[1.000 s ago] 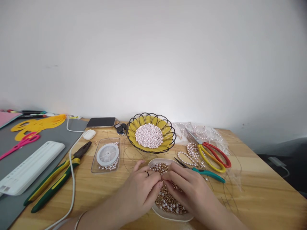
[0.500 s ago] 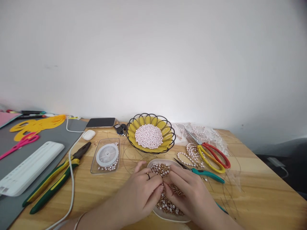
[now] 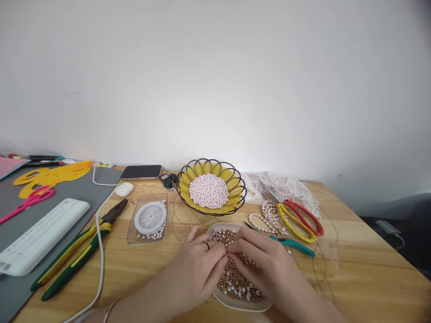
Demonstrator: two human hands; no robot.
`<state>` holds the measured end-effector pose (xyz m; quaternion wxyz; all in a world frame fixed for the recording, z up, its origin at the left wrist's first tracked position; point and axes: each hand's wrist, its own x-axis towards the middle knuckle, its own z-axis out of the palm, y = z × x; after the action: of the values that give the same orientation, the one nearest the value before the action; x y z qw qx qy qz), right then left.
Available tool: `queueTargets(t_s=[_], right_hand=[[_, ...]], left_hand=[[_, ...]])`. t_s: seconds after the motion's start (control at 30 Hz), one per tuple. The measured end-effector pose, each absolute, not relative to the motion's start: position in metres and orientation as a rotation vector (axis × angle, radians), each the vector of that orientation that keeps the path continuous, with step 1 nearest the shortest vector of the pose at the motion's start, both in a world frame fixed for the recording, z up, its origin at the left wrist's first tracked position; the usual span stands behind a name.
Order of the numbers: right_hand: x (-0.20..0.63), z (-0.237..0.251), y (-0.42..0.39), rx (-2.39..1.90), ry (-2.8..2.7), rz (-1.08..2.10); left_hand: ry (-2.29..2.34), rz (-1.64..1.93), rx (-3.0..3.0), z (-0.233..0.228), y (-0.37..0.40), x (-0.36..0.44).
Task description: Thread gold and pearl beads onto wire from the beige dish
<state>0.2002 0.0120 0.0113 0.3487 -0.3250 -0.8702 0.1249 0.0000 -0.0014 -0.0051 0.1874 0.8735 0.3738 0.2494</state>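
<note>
A wooden tabletop (image 3: 353, 273) against a pale wall is shown, with both hands brought together over a shallow white dish (image 3: 251, 306) near the front edge, about midway along it. The dish is filled with small gold and pearl beads (image 3: 235, 285). The left hand (image 3: 197, 267), on which a ring is worn, and the right hand (image 3: 264, 264) are met fingertip to fingertip above the beads, the fingers pinched closed; what is gripped between them is too small to be made out. Just behind the dish, toward the back edge, a black wire basket (image 3: 212, 186) with a yellow lining and a heap of pale pearls is placed. To its left, a clear tray (image 3: 148, 219) holding a spool of cord is seen, with green-and-yellow pliers (image 3: 76, 251) and a white cable (image 3: 101, 251) beyond it. Teal-handled snips (image 3: 291, 244) lie just right of the dish, and red-and-yellow scissors (image 3: 298, 215) rest on strung pearls (image 3: 267, 215) behind them. At the left edge a grey mat (image 3: 13, 287) is laid, bearing a white bead board (image 3: 40, 235) and pink scissors (image 3: 28, 202). A phone (image 3: 141, 172) lies near the back edge.
</note>
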Motion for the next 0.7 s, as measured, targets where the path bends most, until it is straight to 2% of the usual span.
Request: queueTargets(t_s=[0.43, 0.7], right_hand=[[0.197, 0.009, 0.013, -0.895, -2.206, 0.517], [0.192, 0.001, 0.007, -0.891, -2.186, 0.198]], left_hand=[[1.021, 0.697, 2.444, -0.005, -0.001, 0.000], [0.976, 0.714, 2.427, -0.002, -0.002, 0.001]])
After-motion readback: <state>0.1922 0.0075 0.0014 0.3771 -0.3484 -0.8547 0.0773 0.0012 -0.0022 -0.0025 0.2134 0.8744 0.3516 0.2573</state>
